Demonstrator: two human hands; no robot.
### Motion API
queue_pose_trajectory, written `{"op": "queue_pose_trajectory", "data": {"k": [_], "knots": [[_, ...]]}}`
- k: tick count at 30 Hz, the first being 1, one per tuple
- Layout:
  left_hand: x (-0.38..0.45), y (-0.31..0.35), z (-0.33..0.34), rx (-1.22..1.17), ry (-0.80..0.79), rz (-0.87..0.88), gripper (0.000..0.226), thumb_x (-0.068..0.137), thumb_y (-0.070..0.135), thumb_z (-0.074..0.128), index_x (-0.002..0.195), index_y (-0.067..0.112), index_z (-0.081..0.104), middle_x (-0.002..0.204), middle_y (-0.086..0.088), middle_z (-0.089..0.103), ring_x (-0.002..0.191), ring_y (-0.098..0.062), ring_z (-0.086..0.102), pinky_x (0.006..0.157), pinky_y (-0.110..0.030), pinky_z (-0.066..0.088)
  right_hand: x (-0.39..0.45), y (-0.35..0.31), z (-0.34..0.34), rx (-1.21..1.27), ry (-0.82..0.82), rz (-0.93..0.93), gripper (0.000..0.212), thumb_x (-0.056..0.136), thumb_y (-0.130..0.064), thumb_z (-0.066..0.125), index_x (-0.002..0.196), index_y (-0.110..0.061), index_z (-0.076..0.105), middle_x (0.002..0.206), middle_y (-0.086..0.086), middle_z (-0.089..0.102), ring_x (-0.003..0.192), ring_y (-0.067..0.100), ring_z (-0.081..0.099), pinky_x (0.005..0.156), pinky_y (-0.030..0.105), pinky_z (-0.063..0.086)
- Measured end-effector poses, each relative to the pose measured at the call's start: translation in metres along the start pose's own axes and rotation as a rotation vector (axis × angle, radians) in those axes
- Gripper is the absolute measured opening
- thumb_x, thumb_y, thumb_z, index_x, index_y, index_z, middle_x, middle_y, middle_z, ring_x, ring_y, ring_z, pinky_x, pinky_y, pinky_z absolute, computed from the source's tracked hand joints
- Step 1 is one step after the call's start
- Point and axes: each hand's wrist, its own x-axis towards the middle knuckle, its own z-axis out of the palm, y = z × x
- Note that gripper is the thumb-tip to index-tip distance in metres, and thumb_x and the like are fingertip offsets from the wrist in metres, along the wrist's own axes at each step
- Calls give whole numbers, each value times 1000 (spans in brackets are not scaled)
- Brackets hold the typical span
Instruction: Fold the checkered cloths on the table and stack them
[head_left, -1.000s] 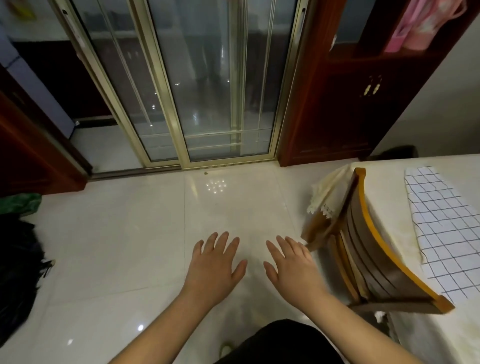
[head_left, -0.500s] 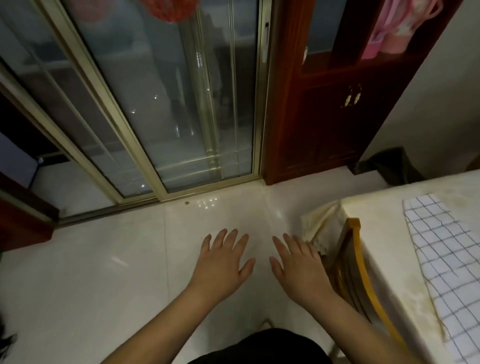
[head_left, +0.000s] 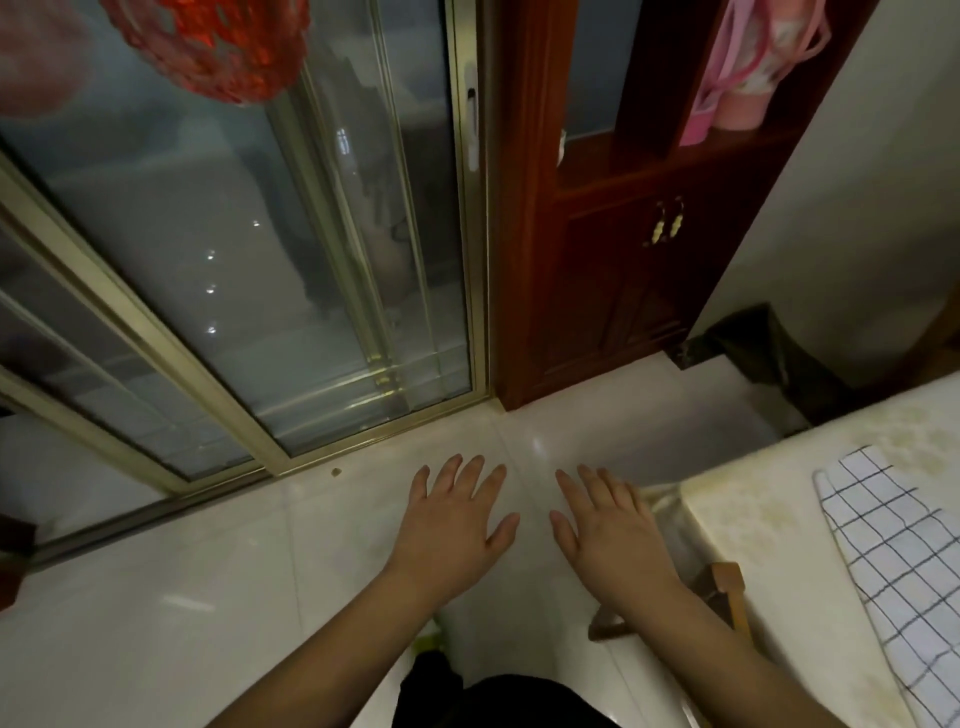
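Left hand (head_left: 457, 525) and right hand (head_left: 613, 530) splayed, empty, over bare floor (head_left: 156, 597), checkered cloth (head_left: 904, 561) flat near table (head_left: 753, 519) edge, far right

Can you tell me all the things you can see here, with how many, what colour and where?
checkered cloth: one in view, white with dark lines, flat on the table at the right
table: one, pale cream cover, right edge
chair: one, brown wood, only part showing beside the table
cabinet: one, dark red wood, behind, right of the door
sliding glass door: one, gold frame, left and middle
red decoration: one, hanging at the top left
pink items: pink, on the cabinet shelf, count unclear
floor: pale glossy tiles, below
left hand: open, palm down over the floor
right hand: open, palm down, beside the table corner
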Motion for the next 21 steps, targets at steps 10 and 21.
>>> {"op": "queue_pose_trajectory", "data": {"k": [10, 21], "knots": [[134, -86, -54, -5, 126, 167, 68, 92, 62, 13, 151, 31, 24, 158, 2, 27, 145, -22, 21, 116, -51, 16, 132, -35, -27, -20, 28, 156, 66, 94, -55, 14, 148, -27, 39, 151, 8, 43, 139, 30, 38, 114, 45, 25], [264, -92, -104, -22, 140, 340, 62, 98, 59, 18, 154, 31, 17, 161, 1, 21, 148, -23, 13, 118, -50, 10, 222, -8, -78, -51, 86, 324, 83, 82, -59, -13, 154, -33, 17, 161, 2, 23, 148, 25, 18, 119, 40, 9]]}}
